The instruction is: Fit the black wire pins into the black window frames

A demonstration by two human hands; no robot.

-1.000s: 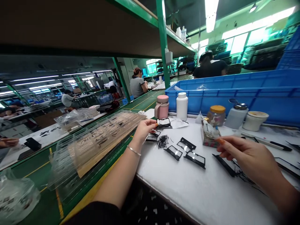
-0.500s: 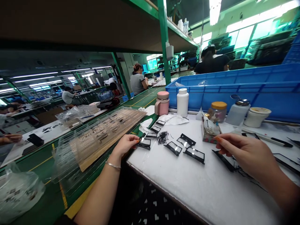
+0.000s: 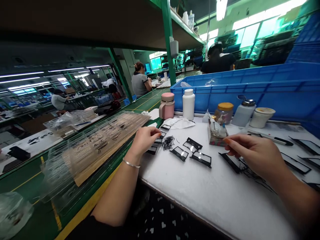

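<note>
My left hand point(image 3: 145, 140) hovers at the left edge of the white work surface point(image 3: 185, 181), thumb and fingers bent together. Whether they hold anything is hidden. Just beneath lies a black rectangular frame point(image 3: 151, 150), with more small frames behind it. To the right of these sits a pile of thin black strips point(image 3: 168, 142). Several black frames with clear windows point(image 3: 201, 158) lie mid-table. My right hand point(image 3: 252, 151) is pinched closed above a black frame point(image 3: 229, 162) and loose dark strips point(image 3: 250, 173); what is between its fingertips is too small to make out.
Behind stand a pink mug point(image 3: 167, 106), a white bottle point(image 3: 188, 104), a yellow-lidded jar point(image 3: 224, 112), a pump bottle point(image 3: 244, 112) and a blue crate point(image 3: 275, 90). A clear divided tray point(image 3: 100, 140) lies left. Co-workers sit farther off.
My left hand has let go of the black frame at the table's left edge and moved right and up. My right hand keeps its pinch over the strips. The camera view has shifted slightly.
</note>
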